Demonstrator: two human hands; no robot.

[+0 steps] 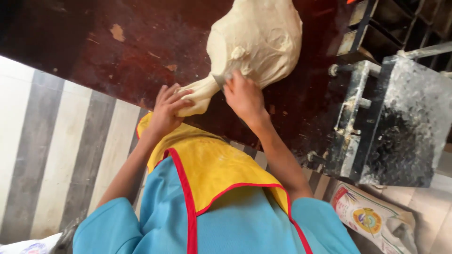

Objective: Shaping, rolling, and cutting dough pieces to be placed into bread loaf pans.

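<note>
Yellow apron bib (pixel 212 164) and blue sleeves below, both hands up at a big lump of dough on a dark table.

Left hand (pixel 168 110) lies half open, fingers curled over the thin tail of dough (pixel 200 96) drawn out from the lump, pinching it against the palm. Right hand (pixel 244 96) is closed around something flat and grey at the neck where tail meets lump; it looks like a scraper blade, though mostly hidden. Beyond them the main dough mass (pixel 256 40) sits on the dark red worktop (pixel 141 51), sagging and smooth. It looks heavy, soft and stretchy, likely tacky, so the narrow tail seems the best place to grip. A flour-dusted metal machine (pixel 395 122) stands to the right, a printed sack (pixel 372 218) beneath it.
</note>
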